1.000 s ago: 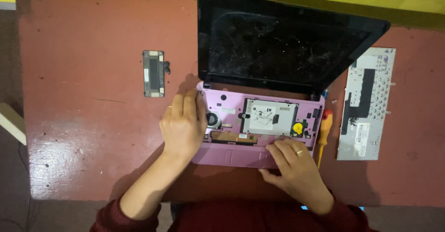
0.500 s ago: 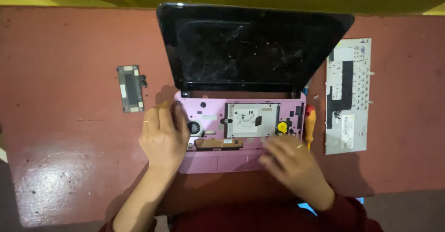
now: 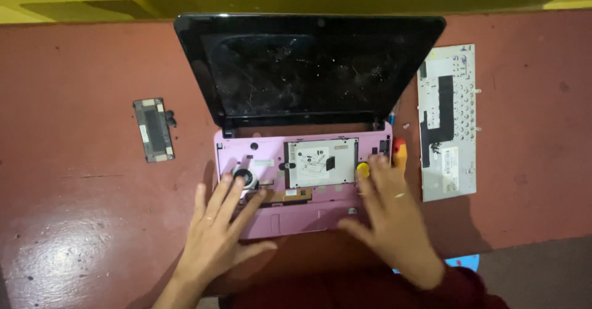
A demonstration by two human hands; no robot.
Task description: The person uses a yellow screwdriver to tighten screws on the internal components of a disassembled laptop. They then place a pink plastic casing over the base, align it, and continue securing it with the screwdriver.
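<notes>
Pink netbook (image 3: 296,179) sits mid-tabletop (image 3: 74,161), lid open, dark screen (image 3: 308,68) tilted back, keyboard already out so the base internals show: round fan (image 3: 244,177) at left, silver drive cage (image 3: 322,162) in the middle, yellow coin-cell blob (image 3: 363,169) at right. Left hand (image 3: 216,238) lies flat on the palm rest, fingers (image 3: 237,192) spread apart, tips touching just by the fan, gripping nothing. Right hand (image 3: 394,222) is motion-blurred, fingers loosely apart over the base's right end, tips beside the yellow blob; looks empty, but the blur makes that uncertain. Removed keyboard (image 3: 449,121) lies face down well to the right. Orange-handled screwdriver (image 3: 399,155) is wedged between it and the base. Small dark cover plate (image 3: 153,129) sits apart on the left. My read for working this well: keep the left palm pinning the base so it doesn't skate on the smooth red surface, stay off the fan blades and the flat ribbon strip (image 3: 290,194) below the cage, and lift parts straight up rather than prying against the hinge side.
</notes>
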